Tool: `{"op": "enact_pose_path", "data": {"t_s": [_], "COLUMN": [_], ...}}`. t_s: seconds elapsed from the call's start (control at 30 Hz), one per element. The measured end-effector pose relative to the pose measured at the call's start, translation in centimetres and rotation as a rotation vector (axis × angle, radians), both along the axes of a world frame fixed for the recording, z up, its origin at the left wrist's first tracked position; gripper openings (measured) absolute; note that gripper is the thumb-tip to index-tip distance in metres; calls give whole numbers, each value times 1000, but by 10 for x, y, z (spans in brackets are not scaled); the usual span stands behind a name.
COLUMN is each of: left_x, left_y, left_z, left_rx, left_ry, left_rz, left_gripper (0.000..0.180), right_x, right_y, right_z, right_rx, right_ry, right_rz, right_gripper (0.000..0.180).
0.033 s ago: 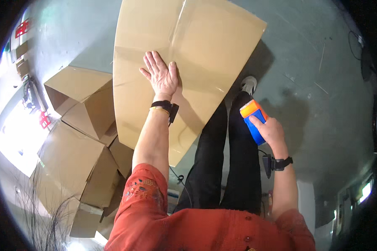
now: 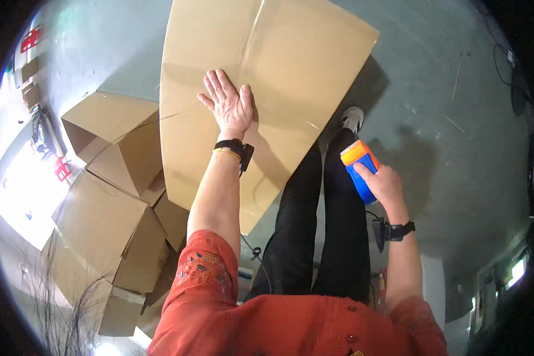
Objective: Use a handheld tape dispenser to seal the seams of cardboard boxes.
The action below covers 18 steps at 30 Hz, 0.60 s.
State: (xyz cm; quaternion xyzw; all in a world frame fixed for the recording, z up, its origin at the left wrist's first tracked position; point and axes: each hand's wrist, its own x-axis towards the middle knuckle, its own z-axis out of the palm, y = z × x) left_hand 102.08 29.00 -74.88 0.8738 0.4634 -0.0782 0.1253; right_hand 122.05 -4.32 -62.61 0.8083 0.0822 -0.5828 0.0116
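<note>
Flattened cardboard box (image 2: 261,77): large, held in front of the person above the grey floor (image 2: 445,77). Left hand (image 2: 228,104) lies flat on it, fingers spread. Right hand (image 2: 385,185) is closed around a blue and orange tape dispenser (image 2: 359,166), beside the right leg. Assembled open cardboard boxes (image 2: 115,196) are stacked at the person's left.

A packing warehouse: stacked cardboard boxes (image 2: 110,196) on a bare concrete floor (image 2: 451,101).
</note>
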Motion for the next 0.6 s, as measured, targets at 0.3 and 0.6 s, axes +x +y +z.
{"op": "enact_pose_path", "data": {"t_s": [0.3,0.6], "left_x": [-7,-29], "left_y": [-2,66], "left_z": [1,25], "left_rx": [-96,1], "left_ry": [13,-238], "left_rz": [-23,-137], "left_gripper": [82,65], "right_x": [-4,-3], "right_y": [-6,-34], "right_z": [3,-27], "right_rx": [-67,139], "right_ry": [-14,-141], "right_rz": [35,-355], "right_gripper": [81,76]}}
